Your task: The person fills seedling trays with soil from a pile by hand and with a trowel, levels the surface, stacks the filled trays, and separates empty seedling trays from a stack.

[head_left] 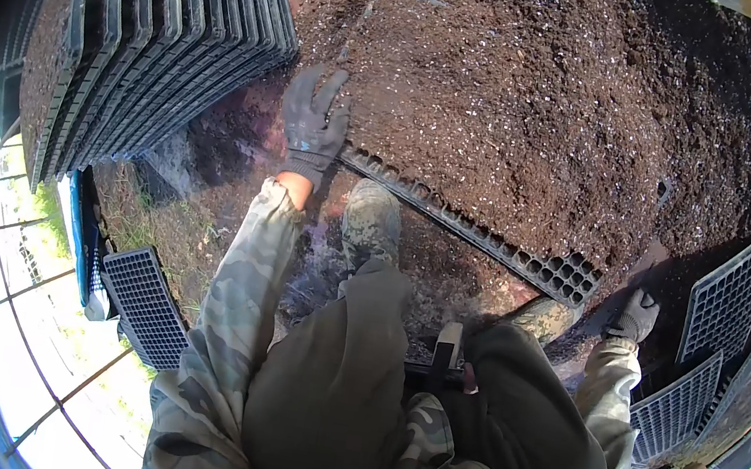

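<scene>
A black seedling tray [467, 232] lies in front of me, mostly buried under dark potting soil [508, 109]. Bare cells show along its near edge and at its near right corner. My left hand [316, 125], in a grey glove, rests at the tray's near left corner with fingers spread. My right hand [635, 317], gloved too, is beyond the tray's right end, its fingers curled closed. A flat brownish shape extends from that hand toward the soil; I cannot make out what it is.
A tall stack of soil-filled trays [163, 41] stands at left. Empty cell trays lean at right [726, 301] and lower right [678, 404]; another tray [145, 306] lies at lower left. My boots [373, 220] are close to the tray's near edge.
</scene>
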A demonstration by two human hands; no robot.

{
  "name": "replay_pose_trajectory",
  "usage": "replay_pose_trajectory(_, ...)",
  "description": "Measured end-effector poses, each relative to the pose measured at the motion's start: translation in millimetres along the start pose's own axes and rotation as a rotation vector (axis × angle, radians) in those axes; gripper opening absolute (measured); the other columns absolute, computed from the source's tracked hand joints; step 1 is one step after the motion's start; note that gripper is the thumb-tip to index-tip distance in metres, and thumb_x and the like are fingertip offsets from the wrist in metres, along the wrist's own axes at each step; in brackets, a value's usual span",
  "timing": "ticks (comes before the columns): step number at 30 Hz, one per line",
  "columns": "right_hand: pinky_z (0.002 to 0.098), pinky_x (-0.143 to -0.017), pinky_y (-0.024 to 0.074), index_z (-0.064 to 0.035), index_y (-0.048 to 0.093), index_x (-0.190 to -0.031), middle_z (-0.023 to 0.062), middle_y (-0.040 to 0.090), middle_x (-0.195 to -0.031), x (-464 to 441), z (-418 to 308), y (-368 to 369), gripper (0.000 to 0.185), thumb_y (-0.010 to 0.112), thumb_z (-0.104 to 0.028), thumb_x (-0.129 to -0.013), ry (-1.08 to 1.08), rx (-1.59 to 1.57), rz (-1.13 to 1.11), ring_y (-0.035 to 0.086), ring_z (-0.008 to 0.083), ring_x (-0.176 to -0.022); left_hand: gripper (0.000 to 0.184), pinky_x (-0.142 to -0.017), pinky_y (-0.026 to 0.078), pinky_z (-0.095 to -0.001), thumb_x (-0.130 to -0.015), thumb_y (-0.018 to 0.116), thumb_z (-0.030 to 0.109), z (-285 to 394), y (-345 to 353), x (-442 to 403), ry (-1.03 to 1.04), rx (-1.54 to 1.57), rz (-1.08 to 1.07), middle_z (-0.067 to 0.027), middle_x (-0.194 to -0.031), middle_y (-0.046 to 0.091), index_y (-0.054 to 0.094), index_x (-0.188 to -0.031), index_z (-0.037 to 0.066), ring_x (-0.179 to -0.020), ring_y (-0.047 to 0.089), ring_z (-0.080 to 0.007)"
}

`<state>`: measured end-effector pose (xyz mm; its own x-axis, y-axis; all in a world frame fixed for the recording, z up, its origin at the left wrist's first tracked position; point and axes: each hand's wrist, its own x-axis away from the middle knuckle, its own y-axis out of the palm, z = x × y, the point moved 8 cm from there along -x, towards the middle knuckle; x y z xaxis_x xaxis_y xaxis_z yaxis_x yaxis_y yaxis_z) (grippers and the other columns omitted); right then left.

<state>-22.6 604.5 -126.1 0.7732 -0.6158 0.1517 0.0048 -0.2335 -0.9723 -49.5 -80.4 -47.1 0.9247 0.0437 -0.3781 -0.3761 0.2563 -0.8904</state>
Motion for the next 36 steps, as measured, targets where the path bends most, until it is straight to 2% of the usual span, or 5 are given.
replay_pose_trajectory(4, 0.0451, -0.079, 0.0482, 0.0021, 0.061, -0.105, 0.0252, 0.066, -0.097, -8, 7, 8, 0.052, 0.065, -0.043, -0.080, -0.006, 0.003, -0.027, 0.062, 0.0412, -0.094, 0.045, -0.102, 0.035, -0.0498, -0.083, 0.060, 0.028, -1, 9, 3, -0.088, 0.030, -0.075, -0.0191, -0.127, 0.048, 0.055, -0.125, 0.012, -0.120, 0.043, -0.0396)
replay_pose_trajectory(8, 0.0450, -0.078, 0.0485, 0.0019, 0.061, -0.103, 0.0247, 0.066, -0.096, -3, 0, 5, 0.050, 0.064, -0.043, -0.080, -0.005, 0.002, -0.049, 0.063, 0.0410, -0.093, 0.057, -0.108, 0.026, -0.0535, -0.088, 0.046, 0.051, 107, 23, 13, 0.208, 0.215, -0.267, -0.0183, -0.134, 0.045, 0.050, -0.132, 0.015, -0.125, 0.040, -0.0400)
replay_pose_trajectory(13, 0.0455, -0.076, 0.0490, 0.0016, 0.062, -0.099, 0.0247, 0.066, -0.091, -3, -6, 0, 0.049, 0.064, -0.044, -0.080, -0.020, 0.016, -0.015, 0.063, 0.0415, -0.091, 0.058, -0.111, 0.024, -0.0509, -0.088, 0.050, 0.047, 201, 45, 29, 0.260, 0.549, -0.346, -0.0127, -0.140, 0.042, 0.045, -0.136, 0.015, -0.131, 0.037, -0.0346)
replay_pose_trajectory(27, 0.0446, -0.075, 0.0489, 0.0011, 0.061, -0.094, 0.0230, 0.066, -0.086, -3, -4, 2, 0.047, 0.065, -0.043, -0.078, -0.068, 0.014, 0.006, 0.064, 0.0406, -0.086, 0.041, -0.110, 0.026, -0.0461, -0.092, 0.046, 0.024, 41, 17, 27, 0.240, -0.063, -0.259, -0.0138, -0.140, 0.042, 0.049, -0.132, 0.011, -0.131, 0.037, -0.0339)
replay_pose_trajectory(36, 0.0435, -0.069, 0.0496, -0.0001, 0.062, -0.088, 0.0191, 0.066, -0.080, 5, -12, -6, 0.042, 0.066, -0.040, -0.078, -0.034, 0.010, 0.020, 0.065, 0.0368, -0.078, 0.076, -0.111, 0.021, -0.0525, -0.086, 0.044, 0.064, 125, 54, -30, 0.253, 0.260, -0.297, -0.0191, -0.144, 0.035, 0.037, -0.141, 0.014, -0.134, 0.031, -0.0384)
